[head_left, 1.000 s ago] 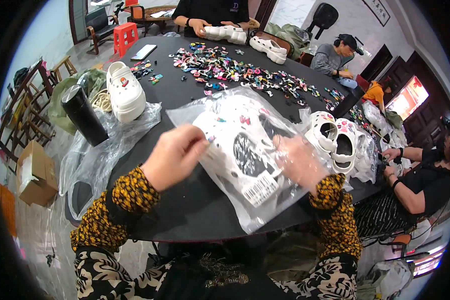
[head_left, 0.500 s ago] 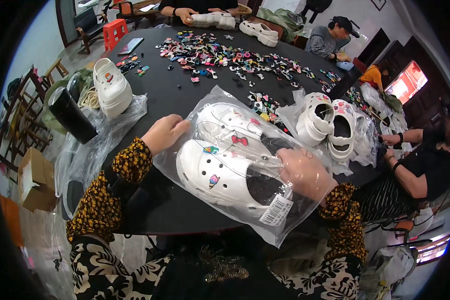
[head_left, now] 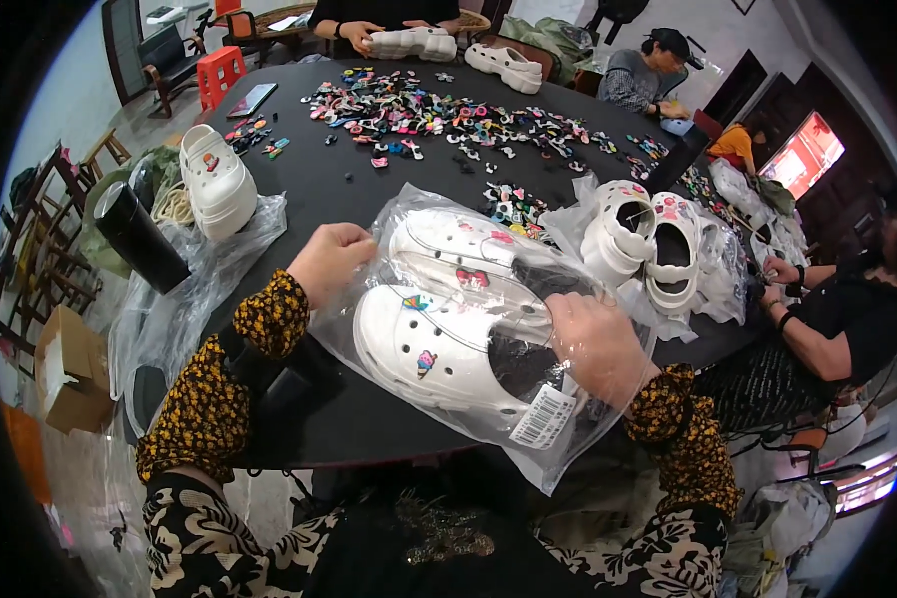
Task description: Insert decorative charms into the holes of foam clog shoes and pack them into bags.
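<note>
A pair of white clogs (head_left: 424, 344) with holes and colourful charms, one a red bow and one an ice-cream shape, lies in a clear plastic bag (head_left: 384, 374) in front of me. Closed on the bag's upper left edge is my left hand (head_left: 334, 264), fingers pinched together. My right hand (head_left: 598, 344) reaches in at the bag's right end, with clear film over part of it. Its fingers curl over the heel end of the clogs, and their tips are partly hidden. A white barcode tag (head_left: 545, 417) hangs at the near clog's heel.
Many small charms (head_left: 419, 110) are heaped across the black table (head_left: 309, 189). White clogs (head_left: 673, 254) stand right; a single clog (head_left: 217, 184) and a black tumbler (head_left: 142, 237) stand left. Co-workers sit around the far and right sides. A cardboard box (head_left: 73, 369) is at lower left.
My right hand has shifted, its fingers now bent over the clogs' heel end. My left fingers have drawn together on the bag's edge. The view has shifted slightly.
</note>
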The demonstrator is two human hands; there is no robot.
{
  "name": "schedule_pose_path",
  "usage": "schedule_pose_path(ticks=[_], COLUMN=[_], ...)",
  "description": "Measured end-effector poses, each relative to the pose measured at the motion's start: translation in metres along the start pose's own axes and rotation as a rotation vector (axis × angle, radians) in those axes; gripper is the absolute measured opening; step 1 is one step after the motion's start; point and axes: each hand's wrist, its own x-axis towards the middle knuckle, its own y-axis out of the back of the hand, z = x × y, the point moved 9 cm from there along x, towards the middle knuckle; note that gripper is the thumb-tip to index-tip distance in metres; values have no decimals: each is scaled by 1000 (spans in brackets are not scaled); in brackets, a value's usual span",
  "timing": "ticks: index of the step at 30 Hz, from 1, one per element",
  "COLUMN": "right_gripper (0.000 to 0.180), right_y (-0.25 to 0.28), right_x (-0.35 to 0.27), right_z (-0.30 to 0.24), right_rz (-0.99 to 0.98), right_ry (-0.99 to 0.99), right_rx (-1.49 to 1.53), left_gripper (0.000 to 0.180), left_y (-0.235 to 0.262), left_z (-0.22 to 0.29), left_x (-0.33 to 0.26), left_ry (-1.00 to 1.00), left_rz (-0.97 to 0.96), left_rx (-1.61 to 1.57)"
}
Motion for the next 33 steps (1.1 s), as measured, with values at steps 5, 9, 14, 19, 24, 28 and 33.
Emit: schedule_pose_path(ticks=[5,9,14,19,24,28,33], right_gripper=[9,10,12,19,21,20,20], right_y=[29,42,55,67,76,83,85], right_x=[-10,-13,-24,-44,-53,-53,-54], right_z=[0,5,11,22,15,4,-4], right_rz=[91,85,144,295,315,340,394], right_ry=[70,42,-6,18,111,194,264], right_rx=[-233,-357,-372,-434,-394,-308,-273], left_gripper=[14,12,13,21,49,65,43], left_y=[22,42,50,26,12,-12,-36], left_z=[28,56,79,72,53,61,84], left_x=[-2,-9,-5,-12,-11,0,-7], left_ry=[-81,-136,-251,-84,39,-101,-53], left_rz=[140,182,204,-133,-188,-202,-209], left_rx=[-290,-329,-421,-159,-206,-273,-466])
